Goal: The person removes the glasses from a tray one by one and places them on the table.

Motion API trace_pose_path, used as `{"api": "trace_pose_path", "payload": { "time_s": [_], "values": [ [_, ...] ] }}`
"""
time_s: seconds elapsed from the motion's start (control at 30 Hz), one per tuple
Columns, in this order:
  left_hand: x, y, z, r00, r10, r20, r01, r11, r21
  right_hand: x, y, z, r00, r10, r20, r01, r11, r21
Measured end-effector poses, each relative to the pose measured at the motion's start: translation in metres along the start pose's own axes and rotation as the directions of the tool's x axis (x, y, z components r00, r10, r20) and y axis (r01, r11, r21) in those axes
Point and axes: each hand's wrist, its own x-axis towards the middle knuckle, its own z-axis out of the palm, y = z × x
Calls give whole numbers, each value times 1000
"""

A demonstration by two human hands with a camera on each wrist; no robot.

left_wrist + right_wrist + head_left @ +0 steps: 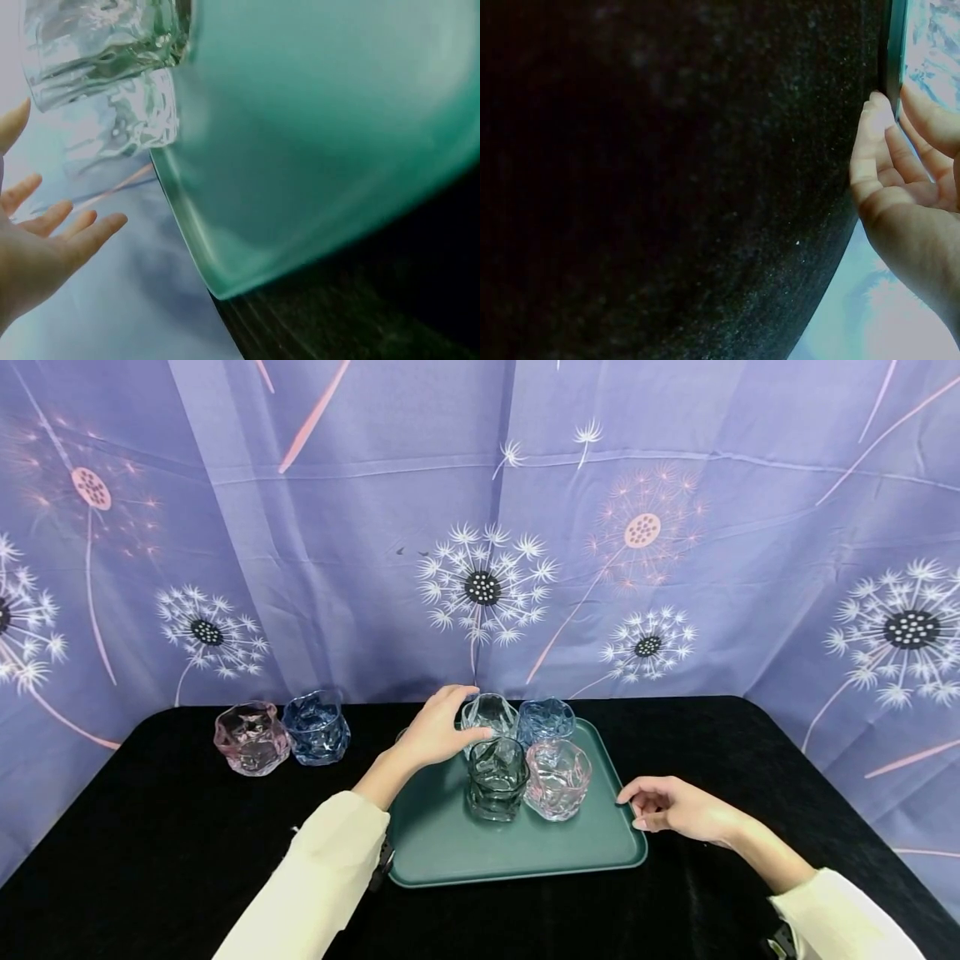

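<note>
Your head view's bright, evenly lit; sleeve (318,868) nearly blown out, lower left. Your left wrist cam's soft, hazy, pale sheen on tray (337,135). Right wrist cam: mostly dark, grainy; lower-right backdrop (907,315) overexposed.

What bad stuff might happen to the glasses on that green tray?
The open left hand is close to the clear tumbler, so a bump might knock it into the smoky gray tumbler just in front.

The right hand pinches the edge of the green tray, so a sudden tug could make the tumblers slide, tip or clink together, since they stand so close.
</note>
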Motion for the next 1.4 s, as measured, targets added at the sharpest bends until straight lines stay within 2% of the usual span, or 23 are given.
{"api": "trace_pose_path", "payload": {
  "time_s": [0.07, 0.37, 0.53, 0.77, 1.13, 1.4],
  "values": [
    [1, 2, 2, 1000, 3, 2, -3, 1000, -9, 0, 0, 0, 1000, 0, 0, 0, 1000, 3],
    [8, 8, 10, 998, -62, 15, 63, 995, -74, -1, 1, 1, 1000, 2, 1, -2, 1000, 11],
    [10, 10, 14, 996, -86, 33, 88, 993, -76, -1, 2, 1, 1000, 4, 2, -4, 1000, 17],
    [13, 9, 19, 995, -89, 46, 92, 994, -66, -1, 1, 1, 1000, 2, -2, -2, 1000, 14],
    [18, 15, 18, 989, -122, 88, 128, 989, -71, -2, 0, 0, 1000, 7, -3, -7, 1000, 15],
    [23, 15, 17, 986, -144, 86, 151, 985, -85, -1, -1, 0, 1000, 14, -5, -15, 1000, -3]
  ]
}}
